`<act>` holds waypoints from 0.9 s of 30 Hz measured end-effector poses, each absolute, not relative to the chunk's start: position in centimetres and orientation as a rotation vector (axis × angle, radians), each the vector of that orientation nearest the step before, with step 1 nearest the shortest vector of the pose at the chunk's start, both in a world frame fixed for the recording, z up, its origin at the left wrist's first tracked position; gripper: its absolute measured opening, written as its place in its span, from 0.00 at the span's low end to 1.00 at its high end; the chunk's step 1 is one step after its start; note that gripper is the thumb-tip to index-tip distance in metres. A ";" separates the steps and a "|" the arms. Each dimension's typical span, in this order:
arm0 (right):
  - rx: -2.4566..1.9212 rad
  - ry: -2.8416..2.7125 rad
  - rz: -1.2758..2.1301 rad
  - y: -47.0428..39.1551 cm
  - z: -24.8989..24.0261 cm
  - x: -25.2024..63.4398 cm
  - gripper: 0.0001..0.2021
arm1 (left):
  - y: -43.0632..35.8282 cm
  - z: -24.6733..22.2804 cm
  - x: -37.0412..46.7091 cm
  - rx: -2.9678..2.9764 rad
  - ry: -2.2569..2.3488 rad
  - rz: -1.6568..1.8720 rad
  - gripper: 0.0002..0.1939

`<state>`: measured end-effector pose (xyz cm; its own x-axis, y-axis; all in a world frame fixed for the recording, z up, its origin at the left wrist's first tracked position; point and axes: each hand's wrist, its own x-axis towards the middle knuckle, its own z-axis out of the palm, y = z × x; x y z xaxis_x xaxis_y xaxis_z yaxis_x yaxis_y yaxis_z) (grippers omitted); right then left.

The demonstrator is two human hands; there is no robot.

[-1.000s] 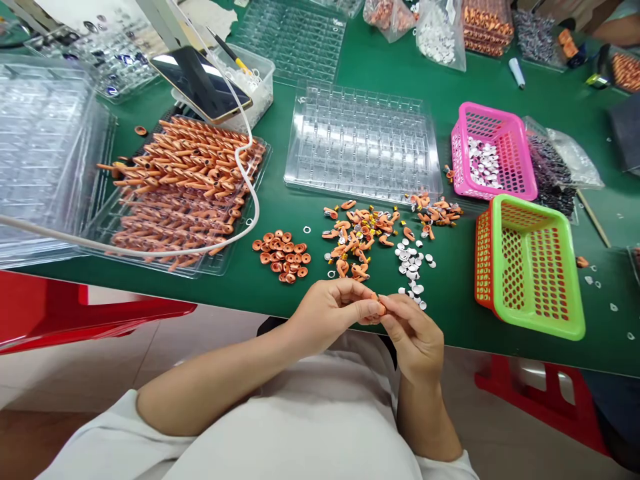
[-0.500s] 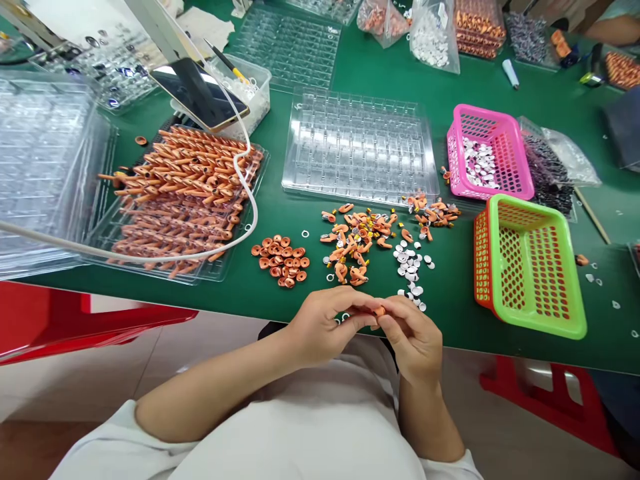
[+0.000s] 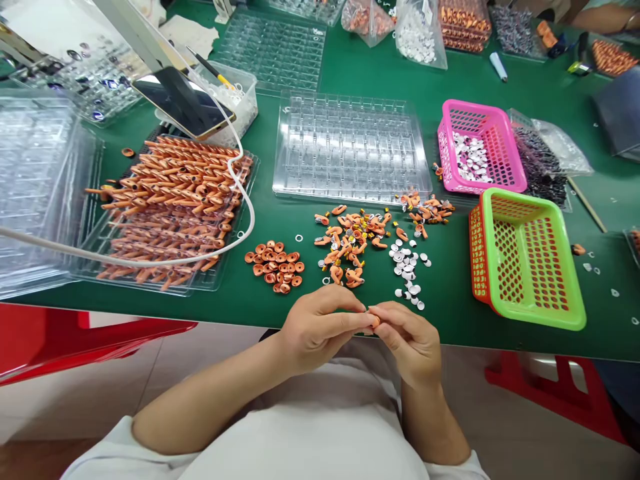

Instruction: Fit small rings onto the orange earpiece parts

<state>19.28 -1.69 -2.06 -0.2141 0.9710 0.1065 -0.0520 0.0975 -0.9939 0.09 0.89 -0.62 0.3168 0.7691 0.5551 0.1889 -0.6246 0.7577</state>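
Above my lap at the table's front edge, my left hand (image 3: 315, 331) and my right hand (image 3: 413, 339) meet fingertip to fingertip. Between them they pinch a small orange plastic part (image 3: 375, 321), mostly covered by the fingers. Just beyond my hands is a loose heap of curved orange pieces (image 3: 345, 243), some with yellow and grey bits. Round orange cups (image 3: 275, 266) lie in a cluster to the left of it. Small white discs (image 3: 406, 264) are scattered on the right, past my right hand.
A clear moulded tray (image 3: 350, 150) lies behind the heaps. To the right stand a pink basket (image 3: 520, 177) holding white pieces and a green basket (image 3: 575, 317) nested in an orange one. Stacked orange parts (image 3: 170, 200), a white cable (image 3: 253, 217) and a phone (image 3: 185, 100) occupy the left.
My left fingers have shifted over the small orange part, which sits slightly lower and further left between my fingertips. The table scene has moved a little leftward as the view turned.
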 end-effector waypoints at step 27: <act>-0.986 -1.578 1.189 -1.4 -1.6 19.4 0.17 | 0.9 -1.0 -0.5 2.092 0.742 1.337 0.13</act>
<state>19.39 -1.41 -1.62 -0.2772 0.9417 0.1904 0.0767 0.2192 -0.9727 -0.46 0.86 -0.95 0.3547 0.6980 0.6221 0.1587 -0.7006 0.6957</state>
